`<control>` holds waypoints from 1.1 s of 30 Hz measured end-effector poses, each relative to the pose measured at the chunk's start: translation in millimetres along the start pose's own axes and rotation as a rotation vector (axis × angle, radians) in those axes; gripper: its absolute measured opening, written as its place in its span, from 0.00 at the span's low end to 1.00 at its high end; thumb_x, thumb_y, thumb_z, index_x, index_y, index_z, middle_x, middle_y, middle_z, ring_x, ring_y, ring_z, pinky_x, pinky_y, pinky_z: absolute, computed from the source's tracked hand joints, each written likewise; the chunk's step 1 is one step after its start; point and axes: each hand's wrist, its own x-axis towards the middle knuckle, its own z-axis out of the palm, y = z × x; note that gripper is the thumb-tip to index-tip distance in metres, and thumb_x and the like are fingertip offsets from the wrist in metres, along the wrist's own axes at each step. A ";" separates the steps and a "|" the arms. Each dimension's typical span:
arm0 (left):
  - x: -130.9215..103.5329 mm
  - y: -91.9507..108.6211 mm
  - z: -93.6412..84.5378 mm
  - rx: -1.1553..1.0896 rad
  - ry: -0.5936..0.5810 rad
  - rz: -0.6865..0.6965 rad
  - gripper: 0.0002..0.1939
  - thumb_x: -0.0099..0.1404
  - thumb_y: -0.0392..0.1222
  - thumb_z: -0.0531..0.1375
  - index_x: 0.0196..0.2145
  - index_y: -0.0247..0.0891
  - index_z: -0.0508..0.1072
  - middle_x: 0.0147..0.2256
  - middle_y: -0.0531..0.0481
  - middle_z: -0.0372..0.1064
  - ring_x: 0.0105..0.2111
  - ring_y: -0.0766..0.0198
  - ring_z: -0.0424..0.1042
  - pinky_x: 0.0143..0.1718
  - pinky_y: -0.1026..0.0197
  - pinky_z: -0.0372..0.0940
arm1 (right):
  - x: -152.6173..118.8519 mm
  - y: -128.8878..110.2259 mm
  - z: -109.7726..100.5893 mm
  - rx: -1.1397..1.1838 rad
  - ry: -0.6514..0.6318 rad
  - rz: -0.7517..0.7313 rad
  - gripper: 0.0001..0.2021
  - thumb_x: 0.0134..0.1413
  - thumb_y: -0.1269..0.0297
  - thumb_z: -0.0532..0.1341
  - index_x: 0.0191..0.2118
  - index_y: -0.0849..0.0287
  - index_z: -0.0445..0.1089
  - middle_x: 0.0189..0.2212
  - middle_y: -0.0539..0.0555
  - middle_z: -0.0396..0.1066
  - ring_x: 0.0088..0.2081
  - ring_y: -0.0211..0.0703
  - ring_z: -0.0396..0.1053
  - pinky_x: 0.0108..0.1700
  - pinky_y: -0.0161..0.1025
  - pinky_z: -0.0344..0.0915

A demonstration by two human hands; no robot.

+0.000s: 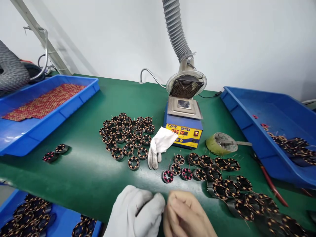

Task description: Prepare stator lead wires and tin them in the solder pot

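In a white work glove, my left hand is closed at the bottom of the view, fingers curled inward. A thin wire end shows between its fingers; whatever it belongs to is hidden. My bare right hand is closed beside it, thumb and fingers pinched together close to the gloved fingertips. What it pinches, if anything, cannot be seen. Just ahead of both hands are small wound motor stators, some with red faces, others with copper-coloured coils. An empty white glove lies behind them, its cuff against a blue-and-yellow solder pot.
A cluster of stators stands left of centre; more spread to the right. A yellowish tub with a flat stick and red-handled pliers lie right. Blue trays flank the green table. A fume hood hangs over the pot.
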 end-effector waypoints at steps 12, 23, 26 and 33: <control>-5.4 2.2 2.7 -0.111 -0.060 -0.030 0.07 0.69 0.32 0.51 0.40 0.39 0.68 0.27 0.51 0.71 0.21 0.63 0.70 0.21 0.63 0.67 | -1.3 -1.0 -0.3 -0.434 0.148 -0.371 0.13 0.63 0.67 0.54 0.26 0.57 0.66 0.17 0.51 0.68 0.18 0.37 0.64 0.22 0.34 0.62; -9.2 -5.8 12.3 -0.792 -0.105 -0.329 0.13 0.62 0.26 0.57 0.38 0.43 0.72 0.29 0.55 0.71 0.26 0.67 0.72 0.29 0.70 0.69 | 15.7 -17.5 -8.8 -0.417 0.096 -0.695 0.07 0.55 0.74 0.64 0.37 0.55 0.73 0.25 0.53 0.76 0.31 0.44 0.76 0.34 0.37 0.74; -8.6 -5.2 11.1 -0.805 -0.113 -0.383 0.12 0.60 0.26 0.59 0.35 0.42 0.74 0.28 0.55 0.73 0.26 0.66 0.74 0.31 0.70 0.70 | 15.4 -16.0 -4.5 -0.472 0.102 -0.743 0.07 0.55 0.77 0.63 0.35 0.56 0.72 0.23 0.52 0.74 0.28 0.43 0.75 0.31 0.37 0.74; -3.1 4.7 7.5 -0.799 -0.112 -0.537 0.10 0.59 0.28 0.59 0.30 0.43 0.75 0.26 0.57 0.72 0.24 0.69 0.71 0.30 0.69 0.68 | 4.2 -13.1 -11.4 -0.099 0.457 -0.564 0.10 0.63 0.66 0.58 0.30 0.54 0.69 0.20 0.48 0.68 0.24 0.39 0.69 0.29 0.35 0.67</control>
